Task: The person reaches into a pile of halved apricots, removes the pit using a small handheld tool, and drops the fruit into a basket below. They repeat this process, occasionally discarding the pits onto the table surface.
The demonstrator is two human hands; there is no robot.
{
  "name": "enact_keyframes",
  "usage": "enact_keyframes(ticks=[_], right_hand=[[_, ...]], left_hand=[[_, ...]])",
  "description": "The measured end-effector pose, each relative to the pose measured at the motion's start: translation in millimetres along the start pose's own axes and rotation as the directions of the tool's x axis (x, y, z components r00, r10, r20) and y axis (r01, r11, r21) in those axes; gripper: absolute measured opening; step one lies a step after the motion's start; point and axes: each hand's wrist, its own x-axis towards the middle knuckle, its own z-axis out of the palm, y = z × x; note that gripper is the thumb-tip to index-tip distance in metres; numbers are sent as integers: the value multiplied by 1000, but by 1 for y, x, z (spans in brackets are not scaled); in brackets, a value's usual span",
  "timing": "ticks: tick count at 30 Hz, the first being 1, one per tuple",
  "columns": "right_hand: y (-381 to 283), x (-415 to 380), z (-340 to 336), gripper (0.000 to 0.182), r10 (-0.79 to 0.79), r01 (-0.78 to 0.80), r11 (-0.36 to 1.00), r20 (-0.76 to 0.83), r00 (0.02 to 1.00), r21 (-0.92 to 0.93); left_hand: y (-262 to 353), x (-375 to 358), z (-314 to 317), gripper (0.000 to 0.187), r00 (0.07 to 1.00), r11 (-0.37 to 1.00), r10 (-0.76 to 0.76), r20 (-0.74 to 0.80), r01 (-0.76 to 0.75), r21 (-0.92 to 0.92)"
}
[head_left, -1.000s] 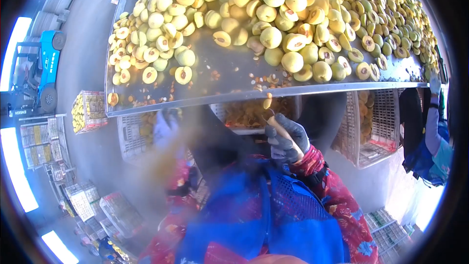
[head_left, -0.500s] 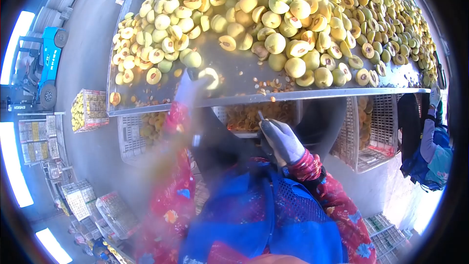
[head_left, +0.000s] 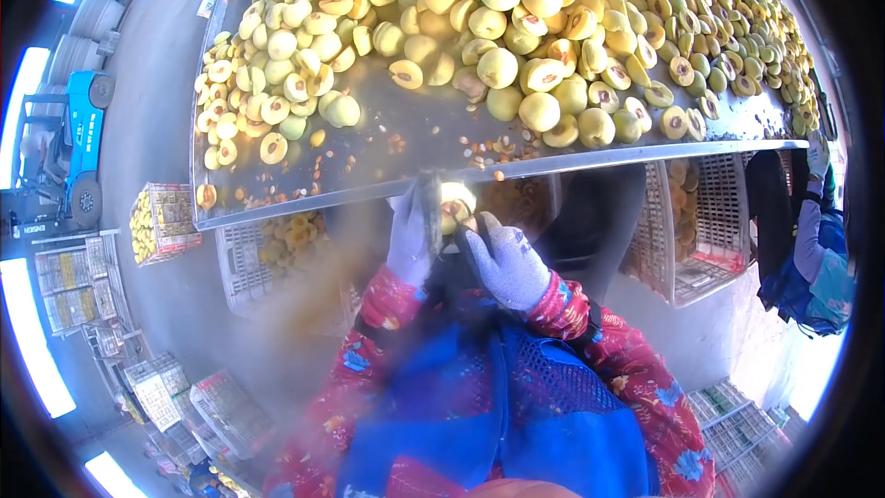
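Both my hands wear pale gloves with dark fingertips and meet just in front of the table's edge. My left hand (head_left: 412,232) is closed around a halved yellow peach (head_left: 454,211), its cut face and brown stone area turned up. My right hand (head_left: 513,264) is closed beside it, fingertips at the fruit. The thin metal-tipped tool it grips is mostly hidden by the fingers and the peach. Beyond my hands, a heap of halved peaches (head_left: 498,66) covers much of the metal table (head_left: 387,129).
Small stone bits lie along the table's raised front edge (head_left: 590,160). Below stand plastic crates (head_left: 714,240) with fruit. Another crate of fruit (head_left: 171,221) and a blue forklift (head_left: 85,138) are at left. A co-worker's gloved hand (head_left: 818,155) is at the far right.
My left hand has come back from the table to my right hand with a peach half. My right hand has moved slightly up and left to meet it.
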Motion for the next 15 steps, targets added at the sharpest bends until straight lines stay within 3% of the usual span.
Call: enact_keyframes(ticks=[2, 4, 6, 7, 8, 9, 10, 12, 13, 14, 15], right_hand=[[10, -2, 8, 16, 2, 0, 999, -39, 999, 42], [17, 2, 11, 19, -218, 220, 975, -83, 972, 17], [14, 4, 3, 23, -53, 40, 944, 33, 998, 328], [-5, 5, -12, 25, 164, -280, 774, 247, 955, 568], [-17, 5, -21, 28, 286, -569, 470, 494, 821, 674], [-20, 3, -22, 36, 326, -644, 268, 561, 761, 717], [-12, 3, -22, 36, 166, -677, 26, 665, 728, 735], [14, 2, -14, 37, -212, -716, -429, 709, 673, 551], [15, 2, -10, 38, -234, -703, -457, 689, 686, 545], [13, 0, -11, 39, -217, -676, -480, 672, 709, 559], [8, -2, -15, 39, -200, -649, -498, 653, 731, 575]], left_hand=[[20, -10, 12, 35, 963, 922, 267, -18, -250, 295], [21, -12, 23, 35, 984, 991, 125, -126, -119, 53], [18, -13, 31, 35, 977, 992, 67, -202, -87, -93], [4, -11, 26, 35, 973, 989, 149, -177, -144, 43], [7, -9, 26, 36, 964, 963, 227, -140, -201, 177], [17, -14, 23, 37, 977, 865, 209, -39, -166, 474], [13, -15, 24, 37, 987, 954, 157, -46, -140, 265], [-8, -17, 22, 38, 999, 983, 46, -25, -50, -178], [-13, -14, 26, 46, 993, 977, 49, -105, -70, -200], [-13, -18, 22, 48, 976, 980, 180, -123, -168, 103], [-10, -23, 15, 51, 946, 884, 310, -98, -249, 396]])
